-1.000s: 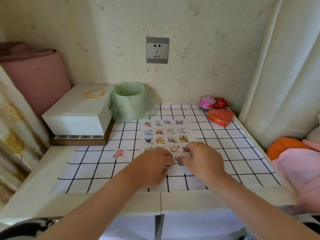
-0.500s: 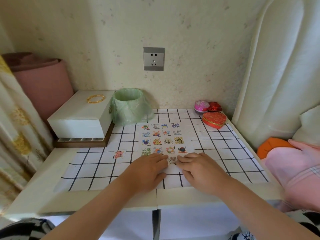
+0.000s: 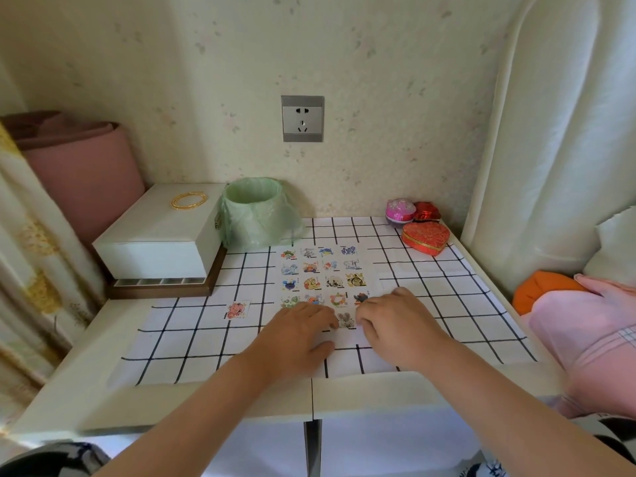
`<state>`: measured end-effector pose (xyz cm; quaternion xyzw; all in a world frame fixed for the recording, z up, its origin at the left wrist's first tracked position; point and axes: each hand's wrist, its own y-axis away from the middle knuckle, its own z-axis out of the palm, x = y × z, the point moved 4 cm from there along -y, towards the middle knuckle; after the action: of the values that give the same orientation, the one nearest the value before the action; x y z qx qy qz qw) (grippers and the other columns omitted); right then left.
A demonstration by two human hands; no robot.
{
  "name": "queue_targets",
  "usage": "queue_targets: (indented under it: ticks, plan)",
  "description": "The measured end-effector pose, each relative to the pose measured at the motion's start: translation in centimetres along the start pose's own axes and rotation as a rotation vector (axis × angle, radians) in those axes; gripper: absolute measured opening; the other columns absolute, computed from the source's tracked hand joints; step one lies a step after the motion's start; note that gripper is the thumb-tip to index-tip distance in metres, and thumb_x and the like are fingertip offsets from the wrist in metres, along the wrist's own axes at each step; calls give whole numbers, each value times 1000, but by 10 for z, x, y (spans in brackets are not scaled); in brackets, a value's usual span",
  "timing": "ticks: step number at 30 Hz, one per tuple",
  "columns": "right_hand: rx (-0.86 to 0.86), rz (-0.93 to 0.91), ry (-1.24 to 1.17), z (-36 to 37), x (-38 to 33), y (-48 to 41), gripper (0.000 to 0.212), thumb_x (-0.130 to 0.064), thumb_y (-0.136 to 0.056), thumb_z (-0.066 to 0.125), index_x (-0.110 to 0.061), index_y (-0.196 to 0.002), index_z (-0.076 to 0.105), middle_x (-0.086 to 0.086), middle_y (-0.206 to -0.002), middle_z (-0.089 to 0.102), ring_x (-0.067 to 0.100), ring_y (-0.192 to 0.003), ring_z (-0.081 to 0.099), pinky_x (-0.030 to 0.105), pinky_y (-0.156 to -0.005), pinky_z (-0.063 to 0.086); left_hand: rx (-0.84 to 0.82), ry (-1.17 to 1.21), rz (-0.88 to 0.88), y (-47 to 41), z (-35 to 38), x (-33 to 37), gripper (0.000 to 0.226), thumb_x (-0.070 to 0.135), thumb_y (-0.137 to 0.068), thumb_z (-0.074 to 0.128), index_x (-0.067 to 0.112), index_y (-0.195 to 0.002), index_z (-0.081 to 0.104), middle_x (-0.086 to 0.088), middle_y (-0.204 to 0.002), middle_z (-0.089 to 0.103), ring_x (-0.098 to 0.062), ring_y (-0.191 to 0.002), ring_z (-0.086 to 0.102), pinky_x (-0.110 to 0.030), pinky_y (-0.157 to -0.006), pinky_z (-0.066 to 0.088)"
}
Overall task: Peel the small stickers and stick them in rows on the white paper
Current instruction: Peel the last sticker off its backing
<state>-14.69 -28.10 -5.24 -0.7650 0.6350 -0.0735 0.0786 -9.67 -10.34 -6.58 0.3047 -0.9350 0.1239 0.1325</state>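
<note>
At the near edge of the white paper, the left hand lies flat, fingertips touching the grey sticker; the right hand curls beside it, pinching or pressing I cannot tell; thin, limp, tacky, so best lifted by a corner; a loose sticker waits left.

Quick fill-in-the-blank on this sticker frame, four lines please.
1. The gold bangle lies on the white ____.
2. Each full row on the white paper holds ____ stickers.
3. One loose pink sticker lies on the checked cloth, ____ of the paper.
4. The red tin at the back right is ____-shaped.
Missing: box; four; left; heart.
</note>
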Motion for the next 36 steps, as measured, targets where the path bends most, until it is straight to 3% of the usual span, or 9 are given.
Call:
queue_targets:
  ticks: [5,11,15,20,24,28,32,36]
  plan:
    - [35,22,-13,-13,-9,-20,27,-28,-97,46,-25,-97,73,-7,-89,69,22,-85,60,37,-77,42,54,298,-174,-2,-18,-11,34,26,-100,54,33,-133,51,19,-126,47,0,-118,42,-20,-104,36]
    - [-59,16,-286,-11,-46,-49,26,-25,-99,50,-24,-112,72,-4,-107,67,19,-99,61,33,-81,49,200,17,-399,9,-56,-63,34,11,-99,49,24,-129,59,5,-129,58,-12,-120,51,-27,-101,44]
    - [-136,17,-392,-2,-71,-69,25,-24,-99,52,-24,-115,71,-4,-114,65,19,-104,61,33,-85,50,115,-116,-511,27,-63,-90,40,19,-100,51,23,-140,51,2,-139,51,-16,-129,45,-30,-105,40]
    - [-185,25,-456,3,-96,-91,28,-26,-99,55,-24,-124,67,-4,-123,64,16,-114,59,34,-96,48,-40,-240,-462,39,-60,-96,30,27,-99,51,24,-129,54,6,-125,56,-17,-122,48,-32,-96,46]
    - [-199,34,-468,10,-109,-103,28,-27,-98,57,-24,-125,66,-1,-121,62,18,-112,59,37,-96,49,-33,-214,-472,40,-60,-103,49,32,-98,56,27,-145,44,4,-134,51,-16,-128,43,-31,-101,43]
    - [-208,37,-446,18,-117,-110,30,-30,-97,59,-24,-126,64,1,-119,59,22,-108,59,36,-90,49,-43,-64,-566,42,-63,-114,47,41,-89,68,28,-132,56,5,-125,53,-15,-117,49,-33,-99,46]
    - [-207,106,-566,19,-114,-110,35,-34,-97,62,-24,-130,63,-3,-120,62,15,-109,59,30,-90,46,-6,178,-595,43,-68,-114,15,31,-88,69,28,-101,63,9,-99,62,-8,-90,58,-24,-77,49]
    - [-215,189,-815,11,-108,-111,15,-26,-96,62,-20,-96,76,-8,-93,72,10,-74,65,27,-70,53,173,596,-657,37,-79,-105,3,17,-90,68,18,-91,65,-1,-86,69,-14,-75,65,-32,-73,57]
